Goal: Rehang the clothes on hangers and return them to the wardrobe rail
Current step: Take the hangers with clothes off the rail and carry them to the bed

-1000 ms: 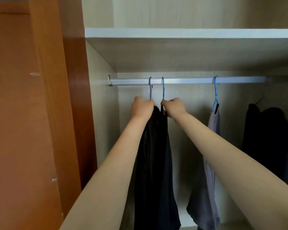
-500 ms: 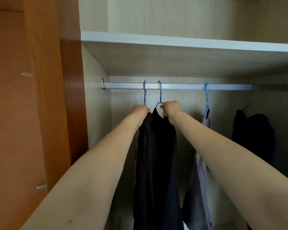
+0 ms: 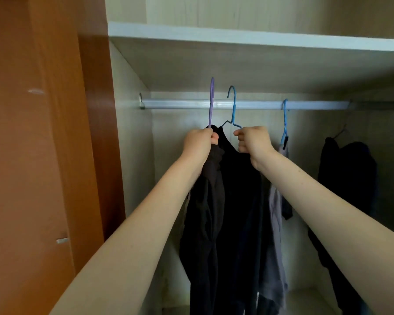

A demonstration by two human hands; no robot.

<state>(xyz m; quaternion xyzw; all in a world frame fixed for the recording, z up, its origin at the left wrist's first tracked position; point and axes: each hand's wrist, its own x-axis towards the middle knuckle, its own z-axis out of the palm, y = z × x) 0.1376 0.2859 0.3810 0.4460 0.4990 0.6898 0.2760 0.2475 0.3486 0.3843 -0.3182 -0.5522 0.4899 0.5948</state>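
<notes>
My left hand [image 3: 199, 143] grips the base of a purple hanger [image 3: 211, 101] that carries a dark brownish garment [image 3: 208, 201]. My right hand [image 3: 254, 140] grips a blue hanger [image 3: 233, 108] holding a black garment [image 3: 239, 201]. Both hooks stand above and in front of the silver wardrobe rail [image 3: 180, 104], off it. A second blue hanger [image 3: 284, 119] hangs on the rail to the right with a grey garment [image 3: 275, 223].
A white shelf [image 3: 237, 38] runs just above the rail. The brown wardrobe door [image 3: 32, 155] stands open on the left. More dark clothes [image 3: 346, 178] hang at the far right of the rail.
Both hangers were hooked on the rail; now both hands have lifted them so their hooks are above and clear of it. The view moved closer.
</notes>
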